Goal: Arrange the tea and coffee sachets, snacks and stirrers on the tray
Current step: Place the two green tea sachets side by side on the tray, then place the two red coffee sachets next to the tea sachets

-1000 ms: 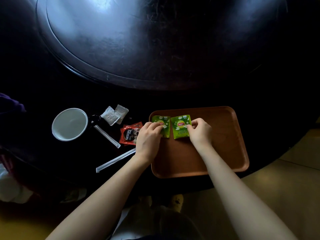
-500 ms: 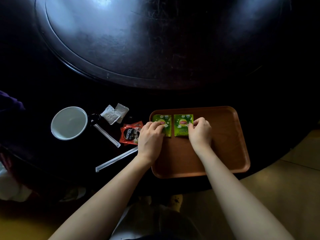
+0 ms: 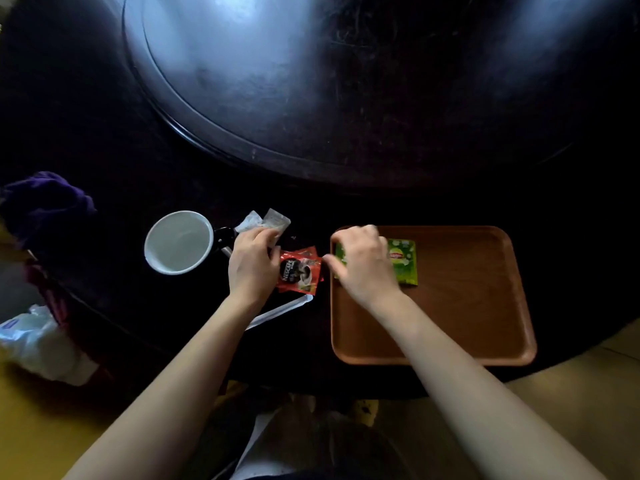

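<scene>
A brown tray [image 3: 457,306] lies at the table's near edge. Two green tea sachets sit side by side in its far left corner; the right one [image 3: 404,263] shows, and the left one [image 3: 340,254] is mostly under my right hand [image 3: 363,266]. That hand is spread, its thumb pointing left toward the red coffee sachets [image 3: 299,271] on the table just off the tray. My left hand [image 3: 252,263] rests left of them, fingers curled over the lower edge of the white sachets [image 3: 266,220]; a grip is not visible. A white wrapped stirrer [image 3: 282,309] lies below the coffee sachets.
A white mug [image 3: 178,242] stands left of my left hand, with a second stirrer [image 3: 227,251] beside its handle. A large raised dark disc [image 3: 311,81] fills the table's middle. Purple cloth [image 3: 45,202] and a plastic bag [image 3: 34,341] sit at the far left.
Both hands left the green sachets' edges and moved left. My left hand went off the tray to the white sachets; my right hand now covers the left green sachet.
</scene>
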The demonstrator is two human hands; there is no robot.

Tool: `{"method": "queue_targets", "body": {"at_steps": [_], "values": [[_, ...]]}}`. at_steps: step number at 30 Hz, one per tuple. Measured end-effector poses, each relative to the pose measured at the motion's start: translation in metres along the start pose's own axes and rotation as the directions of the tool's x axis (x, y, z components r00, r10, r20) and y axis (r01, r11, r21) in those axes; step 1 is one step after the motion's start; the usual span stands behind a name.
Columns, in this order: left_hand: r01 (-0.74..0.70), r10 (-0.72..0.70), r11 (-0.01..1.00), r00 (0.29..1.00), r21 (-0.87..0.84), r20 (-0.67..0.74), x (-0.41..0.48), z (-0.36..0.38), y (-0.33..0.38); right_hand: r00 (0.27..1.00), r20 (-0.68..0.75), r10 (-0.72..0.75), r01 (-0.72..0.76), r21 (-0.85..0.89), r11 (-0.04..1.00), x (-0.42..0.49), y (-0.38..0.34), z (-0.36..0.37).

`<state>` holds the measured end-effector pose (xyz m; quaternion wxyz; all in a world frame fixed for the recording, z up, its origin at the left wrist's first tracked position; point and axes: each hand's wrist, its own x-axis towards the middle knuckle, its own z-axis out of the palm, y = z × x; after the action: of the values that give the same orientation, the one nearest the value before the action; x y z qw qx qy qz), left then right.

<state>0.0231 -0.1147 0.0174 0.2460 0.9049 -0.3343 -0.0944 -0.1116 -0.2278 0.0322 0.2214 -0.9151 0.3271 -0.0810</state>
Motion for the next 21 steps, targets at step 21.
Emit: {"method": "queue_targets", "body": {"at_steps": [21], "values": [[0.261,0.035,0.824,0.862,-0.503,0.506,0.018,-0.019,-0.009,0.952,0.274,0.134,-0.264,0.524,0.810,0.029,-0.023,-0.010]]}}
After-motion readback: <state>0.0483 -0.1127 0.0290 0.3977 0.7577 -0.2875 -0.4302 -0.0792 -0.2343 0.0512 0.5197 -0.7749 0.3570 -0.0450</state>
